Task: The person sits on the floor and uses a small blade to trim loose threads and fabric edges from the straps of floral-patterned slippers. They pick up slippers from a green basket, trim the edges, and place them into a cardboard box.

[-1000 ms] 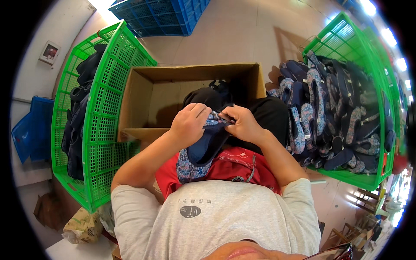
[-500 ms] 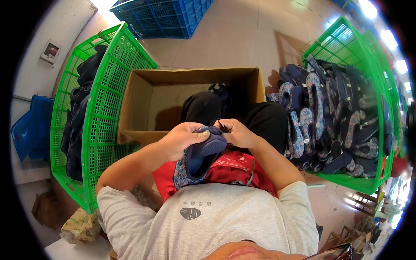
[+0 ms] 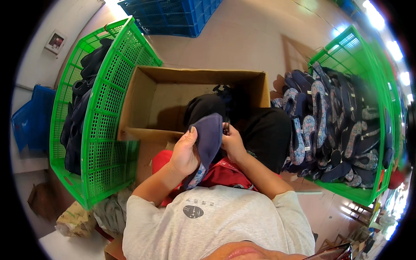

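In front of my chest my left hand point(image 3: 185, 152) is closed on a navy fabric slipper point(image 3: 210, 135) with floral patterned sides. The slipper is upended, its broad plain navy face toward me and its floral end low against my lap. My right hand point(image 3: 233, 143) is closed at the slipper's right edge, fingers curled round a small black tool point(image 3: 225, 128) that is mostly hidden. A red apron point(image 3: 219, 173) lies over my lap beneath both hands.
An open cardboard box point(image 3: 130, 108) stands round my knees. On the left is a green crate point(image 3: 112, 108) of dark slippers; on the right, a green crate point(image 3: 342, 43) heaped with floral and navy slippers point(image 3: 318, 108). A blue crate point(image 3: 173, 17) sits beyond the box.
The slipper has been turned from showing its opening to showing its plain navy face. My left hand has shifted down its left side; my right hand has moved slightly down and right.
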A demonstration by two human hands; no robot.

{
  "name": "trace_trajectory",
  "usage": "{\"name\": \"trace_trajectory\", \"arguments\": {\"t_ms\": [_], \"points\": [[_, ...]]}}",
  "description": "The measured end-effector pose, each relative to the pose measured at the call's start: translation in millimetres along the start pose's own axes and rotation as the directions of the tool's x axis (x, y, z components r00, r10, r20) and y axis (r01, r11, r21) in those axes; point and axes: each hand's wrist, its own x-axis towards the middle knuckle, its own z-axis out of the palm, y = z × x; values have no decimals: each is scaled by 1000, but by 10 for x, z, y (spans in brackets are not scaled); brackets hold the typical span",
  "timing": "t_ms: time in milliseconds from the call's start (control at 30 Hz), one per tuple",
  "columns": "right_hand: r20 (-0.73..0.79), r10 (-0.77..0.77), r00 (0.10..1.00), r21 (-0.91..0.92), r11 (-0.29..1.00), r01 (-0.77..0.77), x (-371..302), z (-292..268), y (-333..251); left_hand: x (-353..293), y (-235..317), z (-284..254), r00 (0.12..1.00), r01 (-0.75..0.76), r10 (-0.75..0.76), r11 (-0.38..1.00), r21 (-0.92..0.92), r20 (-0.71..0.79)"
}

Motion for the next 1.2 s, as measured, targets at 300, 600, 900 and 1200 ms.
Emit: {"name": "trace_trajectory", "arguments": {"t_ms": [300, 600, 900, 1200], "points": [[141, -3, 990, 113, 993, -13, -56, -248, 173, 512, -339, -77, 855, -497, 518, 830, 252, -19], [74, -70, 995, -239, 967, 86, -89, -370, 218, 742, -470, -332, 784, -235, 620, 348, 908, -35], [-65, -237, 969, -353, 914, 200, -115, -445, 438, 304, -75, 76, 640, -284, 624, -349, 893, 447], [-27, -217, 976, -269, 942, 202, -99, -431, 403, 359, 227, -606, 926, -163, 368, 589, 792, -84]]}}
